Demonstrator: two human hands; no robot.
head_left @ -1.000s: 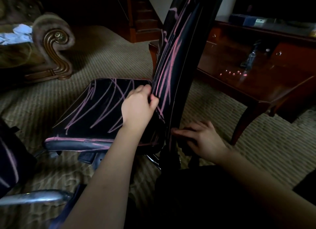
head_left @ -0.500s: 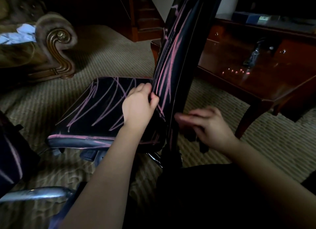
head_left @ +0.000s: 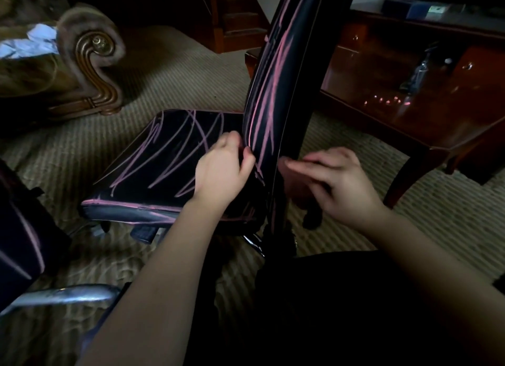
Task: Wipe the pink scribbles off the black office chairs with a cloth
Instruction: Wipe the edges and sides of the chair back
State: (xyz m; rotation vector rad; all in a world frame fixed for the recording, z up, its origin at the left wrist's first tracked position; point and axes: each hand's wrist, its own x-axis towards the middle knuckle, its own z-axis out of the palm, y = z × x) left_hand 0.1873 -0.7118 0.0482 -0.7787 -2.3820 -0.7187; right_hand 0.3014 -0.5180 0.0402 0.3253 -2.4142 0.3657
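Chair, black, seen side-on at centre, standing on striped carpet. Seat reaching out toward 9 o'clock, backrest rising edge-on toward 12 o'clock. Scribbles, pink, in long strokes across both seat and backrest, plus a pink line along the seat's near rim.

Left hand just at 9 o'clock of the backrest's foot, fingers curled, thumb and fingertips pinching the backrest's front edge close to the join with the seat. Right hand at 3 o'clock of the backrest, behind it, fingers stretched toward 9 o'clock and reaching the rear face. Blurred, with a dark shape under the palm too dim to name, so cannot tell whether clasping anything or loose. Both forearms bare, entering from 6 o'clock.

Sofa arm, carved with a scroll, at 10 o'clock, well apart from the chair. Crumpled white sheet lying on the sofa just beside that arm. Worktop, glossy red-brown wood on curved legs, at 2 o'clock, near the backrest's rear. Second chair, also dark with pink lines, cut off by the frame at 8 o'clock. Chrome leg low over the carpet at 7 o'clock.
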